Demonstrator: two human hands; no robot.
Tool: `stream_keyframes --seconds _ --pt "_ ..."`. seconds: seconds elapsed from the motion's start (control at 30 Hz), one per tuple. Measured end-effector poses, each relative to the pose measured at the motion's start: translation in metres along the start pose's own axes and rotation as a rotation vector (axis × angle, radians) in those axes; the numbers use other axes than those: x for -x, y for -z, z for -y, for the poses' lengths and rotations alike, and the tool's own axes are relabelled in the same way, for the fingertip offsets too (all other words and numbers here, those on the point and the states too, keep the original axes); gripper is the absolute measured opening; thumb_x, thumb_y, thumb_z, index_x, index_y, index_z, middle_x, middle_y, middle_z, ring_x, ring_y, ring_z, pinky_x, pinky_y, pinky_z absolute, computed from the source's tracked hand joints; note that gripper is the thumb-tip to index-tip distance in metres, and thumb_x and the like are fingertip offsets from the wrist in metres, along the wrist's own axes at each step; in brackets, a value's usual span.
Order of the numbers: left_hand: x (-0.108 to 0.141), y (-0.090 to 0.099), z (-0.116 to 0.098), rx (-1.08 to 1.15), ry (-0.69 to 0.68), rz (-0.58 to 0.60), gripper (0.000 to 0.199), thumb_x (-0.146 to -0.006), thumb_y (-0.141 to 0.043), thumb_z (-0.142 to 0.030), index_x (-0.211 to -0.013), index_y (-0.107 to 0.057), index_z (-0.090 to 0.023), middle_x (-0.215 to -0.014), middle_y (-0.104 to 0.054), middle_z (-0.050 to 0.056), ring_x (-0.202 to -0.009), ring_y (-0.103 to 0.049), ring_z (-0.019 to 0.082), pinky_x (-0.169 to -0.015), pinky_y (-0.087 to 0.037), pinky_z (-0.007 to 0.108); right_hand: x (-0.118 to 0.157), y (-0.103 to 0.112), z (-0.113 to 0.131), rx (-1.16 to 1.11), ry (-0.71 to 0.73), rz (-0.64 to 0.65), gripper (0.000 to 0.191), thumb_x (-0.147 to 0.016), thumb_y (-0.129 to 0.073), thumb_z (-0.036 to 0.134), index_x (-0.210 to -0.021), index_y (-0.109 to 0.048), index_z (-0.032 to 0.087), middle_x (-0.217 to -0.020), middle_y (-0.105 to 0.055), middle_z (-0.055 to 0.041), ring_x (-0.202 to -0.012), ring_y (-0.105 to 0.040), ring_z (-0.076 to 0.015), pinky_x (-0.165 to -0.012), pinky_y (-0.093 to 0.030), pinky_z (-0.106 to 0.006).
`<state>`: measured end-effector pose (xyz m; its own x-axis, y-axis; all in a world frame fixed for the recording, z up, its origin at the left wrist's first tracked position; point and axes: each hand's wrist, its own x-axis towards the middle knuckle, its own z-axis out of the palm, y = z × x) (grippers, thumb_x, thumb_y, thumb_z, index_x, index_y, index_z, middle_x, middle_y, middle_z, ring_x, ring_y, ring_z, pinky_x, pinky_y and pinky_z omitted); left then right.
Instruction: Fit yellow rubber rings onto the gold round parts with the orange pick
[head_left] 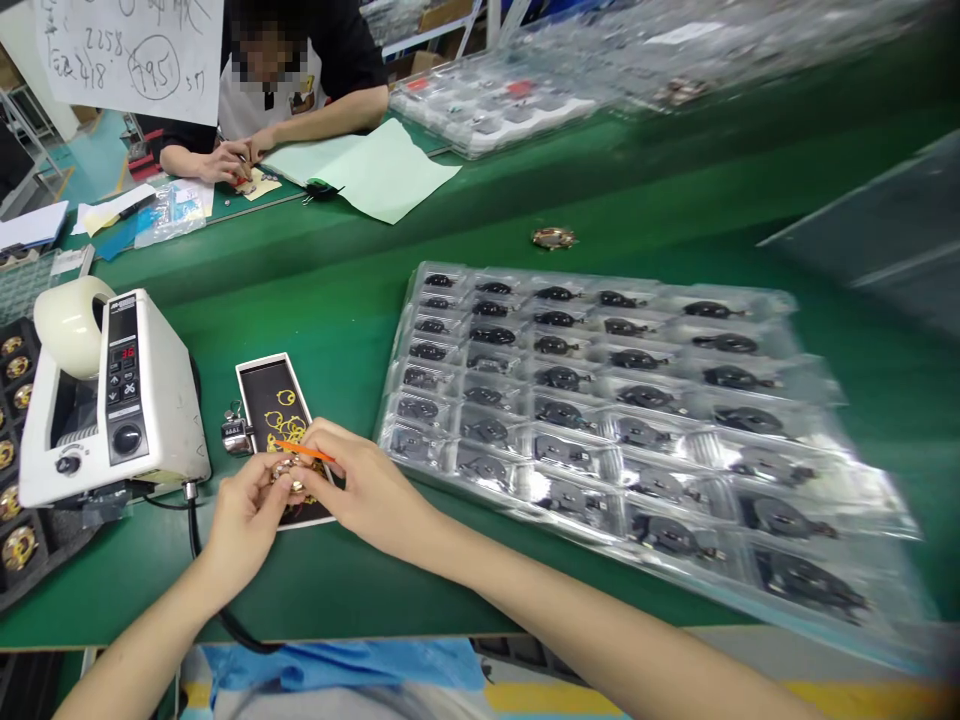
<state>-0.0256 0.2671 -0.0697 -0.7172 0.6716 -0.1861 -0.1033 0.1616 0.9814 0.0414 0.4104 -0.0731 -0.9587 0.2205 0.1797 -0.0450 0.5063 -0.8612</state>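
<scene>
Left hand (pixel 244 512) pinches gold part (pixel 297 486) over tray (pixel 262 362), eight o'clock of view; right hand (pixel 369 492) grips orange stick (pixel 306 450) near it. Judged mid-piece: loose yellow rings (pixel 283 425) left in tray; completion unclear, fingers obscuring.

On the white paper in the upper left of the frame (pixel 127 55), handwriting gives 2258, with 418 below it and, beside that, a circled number that looks like 795. At the left, the tape dispenser (pixel 161 400) has a small screen (pixel 124 354) showing a red 36, with arrow signs on buttons beneath.
</scene>
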Motion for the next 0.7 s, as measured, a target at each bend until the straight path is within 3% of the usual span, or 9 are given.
stream_keyframes --seconds 0.07,0.13,0.2,0.27,0.37,0.47,0.57,0.7 --pt "-0.001 0.002 -0.003 -0.127 -0.063 -0.019 0.017 -0.082 -0.065 -0.033 -0.087 -0.070 -0.017 -0.081 -0.070 0.005 -0.073 -0.065 0.017 -0.072 -0.054 0.028 0.002 0.001 0.000 0.023 0.079 -0.040 0.015 -0.088 -0.052 0.017 -0.074 -0.052 0.020 -0.074 -0.052 0.0008 -0.062 -0.049 -0.0117 -0.054 -0.038 -0.024" --pt "-0.002 0.004 -0.008 -0.200 -0.152 -0.089 0.011 -0.079 -0.067 -0.027 -0.077 -0.071 -0.017 -0.078 -0.066 0.004 -0.073 -0.062 0.017 -0.066 -0.051 0.025 0.005 0.002 0.001 0.043 0.202 -0.165 0.002 -0.089 -0.054 0.021 -0.088 -0.056 0.021 -0.078 -0.057 -0.0010 -0.065 -0.054 -0.0129 -0.054 -0.041 -0.024" --pt "-0.004 0.004 -0.012 -0.182 -0.180 -0.156 0.010 -0.074 -0.070 -0.024 -0.067 -0.069 -0.017 -0.073 -0.062 0.002 -0.069 -0.058 0.015 -0.062 -0.047 0.023 0.010 0.003 0.002 0.103 0.358 -0.329 0.012 -0.087 -0.056 0.019 -0.099 -0.058 0.022 -0.080 -0.061 -0.0027 -0.066 -0.058 -0.0138 -0.054 -0.043 -0.024" --pt "-0.005 0.005 -0.014 -0.064 -0.105 -0.176 0.014 -0.069 -0.074 -0.024 -0.064 -0.063 -0.017 -0.065 -0.060 0.000 -0.062 -0.054 0.012 -0.059 -0.044 0.021 0.016 0.003 0.003 0.223 0.520 -0.434 0.019 -0.085 -0.056 0.014 -0.100 -0.061 0.025 -0.077 -0.064 -0.0025 -0.062 -0.058 -0.0129 -0.053 -0.042 -0.024" --pt "-0.006 0.003 -0.013 0.179 0.080 -0.129 0.027 -0.064 -0.079 -0.028 -0.066 -0.054 -0.017 -0.058 -0.059 -0.004 -0.050 -0.050 0.008 -0.050 -0.041 0.018 0.021 -0.001 0.004 0.431 0.668 -0.447 0.025 -0.084 -0.055 0.010 -0.096 -0.066 0.029 -0.078 -0.068 -0.0019 -0.057 -0.054 -0.0115 -0.051 -0.039 -0.025" --pt "-0.003 0.000 -0.012 0.281 0.168 -0.076 0.036 -0.063 -0.080 -0.034 -0.069 -0.049 -0.018 -0.049 -0.056 -0.007 -0.041 -0.049 0.007 -0.044 -0.040 0.017 0.019 -0.005 0.003 0.519 0.621 -0.437 0.024 -0.086 -0.054 0.010 -0.095 -0.069 0.028 -0.089 -0.071 -0.0047 -0.060 -0.054 -0.0134 -0.054 -0.040 -0.027" --pt "0.001 -0.004 -0.014 0.283 0.137 -0.056 0.038 -0.066 -0.079 -0.043 -0.078 -0.053 -0.018 -0.052 -0.059 -0.006 -0.044 -0.055 0.009 -0.046 -0.046 0.019 0.013 -0.007 0.000 0.484 0.522 -0.393 0.024 -0.087 -0.052 0.010 -0.097 -0.069 0.025 -0.097 -0.071 -0.0069 -0.065 -0.056 -0.0151 -0.056 -0.041 -0.028" --pt "0.006 -0.007 -0.015 0.275 0.073 -0.063 0.039 -0.070 -0.076 -0.044 -0.091 -0.055 -0.018 -0.055 -0.060 -0.006 -0.048 -0.058 0.009 -0.047 -0.050 0.020 0.008 -0.007 -0.004 0.417 0.544 -0.366 0.018 -0.089 -0.052 0.011 -0.092 -0.067 0.021 -0.090 -0.072 -0.0063 -0.068 -0.059 -0.0154 -0.057 -0.042 -0.029"
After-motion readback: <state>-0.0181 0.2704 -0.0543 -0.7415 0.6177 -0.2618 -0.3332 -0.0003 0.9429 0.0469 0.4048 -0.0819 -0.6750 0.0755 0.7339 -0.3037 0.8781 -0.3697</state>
